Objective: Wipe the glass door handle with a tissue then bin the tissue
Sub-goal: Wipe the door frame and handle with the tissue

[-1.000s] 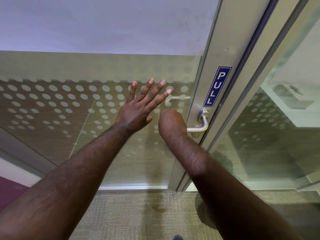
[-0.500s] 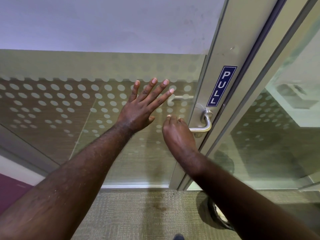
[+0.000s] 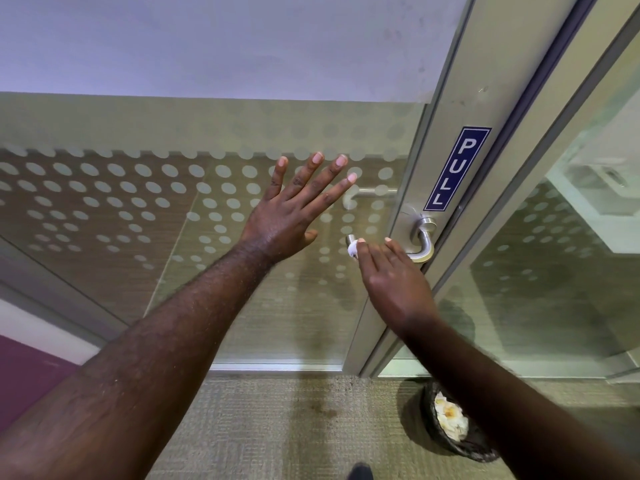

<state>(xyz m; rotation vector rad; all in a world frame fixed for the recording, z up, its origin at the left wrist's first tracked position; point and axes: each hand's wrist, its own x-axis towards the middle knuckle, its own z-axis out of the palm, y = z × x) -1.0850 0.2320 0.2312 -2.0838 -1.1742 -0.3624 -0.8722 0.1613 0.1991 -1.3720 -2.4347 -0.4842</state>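
The silver lever door handle [image 3: 424,242] sticks out from the metal door frame, just below a blue PULL sign [image 3: 456,168]. My right hand [image 3: 391,282] lies over the lever with its fingers curled around it, holding a small white tissue [image 3: 352,250] against the lever's free end. My left hand [image 3: 294,209] is flat on the dotted glass door [image 3: 138,209] to the left of the handle, fingers spread, holding nothing. A black bin [image 3: 450,424] with crumpled paper inside stands on the floor below my right forearm.
A second glass panel [image 3: 554,271] lies to the right of the door frame. Beige carpet [image 3: 277,427] covers the floor. The tip of a dark shoe [image 3: 360,472] shows at the bottom edge.
My right hand has slid down and back along the lever, and the white tissue now shows at its end. The bin has come into view. My left hand stays on the glass.
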